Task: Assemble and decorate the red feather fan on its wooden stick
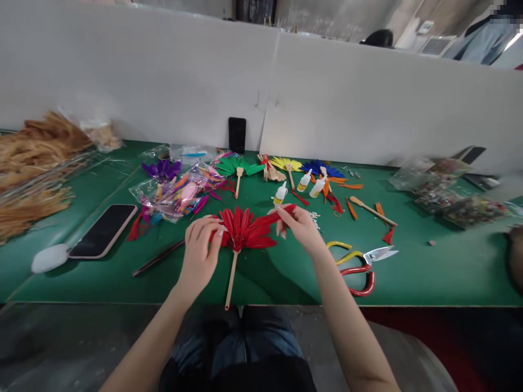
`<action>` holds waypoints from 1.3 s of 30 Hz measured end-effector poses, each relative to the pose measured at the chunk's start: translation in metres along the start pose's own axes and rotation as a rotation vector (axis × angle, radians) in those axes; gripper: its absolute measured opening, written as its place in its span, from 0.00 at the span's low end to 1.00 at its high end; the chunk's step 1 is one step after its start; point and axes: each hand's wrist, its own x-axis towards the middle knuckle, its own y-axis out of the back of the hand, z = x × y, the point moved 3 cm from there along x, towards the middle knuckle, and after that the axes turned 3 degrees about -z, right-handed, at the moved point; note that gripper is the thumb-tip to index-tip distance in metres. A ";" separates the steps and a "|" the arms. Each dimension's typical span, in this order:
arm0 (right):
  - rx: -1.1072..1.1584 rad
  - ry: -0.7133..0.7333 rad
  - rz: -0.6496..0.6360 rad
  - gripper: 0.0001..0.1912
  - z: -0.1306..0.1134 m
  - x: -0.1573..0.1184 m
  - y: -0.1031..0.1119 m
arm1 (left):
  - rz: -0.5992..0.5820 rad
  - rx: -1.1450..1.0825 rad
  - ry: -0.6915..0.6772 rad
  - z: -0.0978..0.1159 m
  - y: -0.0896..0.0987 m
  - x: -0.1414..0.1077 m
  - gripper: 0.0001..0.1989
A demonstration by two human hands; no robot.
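A red feather fan (pixel 239 228) with a thin wooden handle (pixel 231 280) is held just above the table's front edge. My left hand (pixel 203 245) pinches the feathers at the fan's left side, thumb and fingers together. On the other side, my right hand (pixel 297 223) has its fingertips closed on the outermost right feathers, which stretch out sideways. The handle points down toward my lap, its end over the table edge. White glue bottles (pixel 280 193) stand just beyond my right hand. Scissors with red and yellow handles (pixel 359 267) lie open beside my right forearm.
Green (pixel 239 166), yellow (pixel 288 163), blue and purple feather fans line the back. Bagged loose feathers (pixel 175 193), a phone (pixel 104 231) and a dark pen-like stick (pixel 159 257) lie left. Tan fibre bundles (pixel 36 147) fill the far left; bagged beads (pixel 457 196) sit right.
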 end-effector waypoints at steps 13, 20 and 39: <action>0.021 -0.135 -0.050 0.16 0.052 0.015 0.017 | -0.047 0.001 -0.029 -0.017 -0.019 -0.033 0.21; -0.022 -0.115 0.085 0.14 0.047 0.010 0.038 | -0.109 -0.021 0.028 -0.022 -0.020 -0.030 0.23; 0.010 -0.114 0.043 0.14 0.048 0.008 0.030 | -0.178 0.106 0.013 -0.025 -0.017 -0.033 0.23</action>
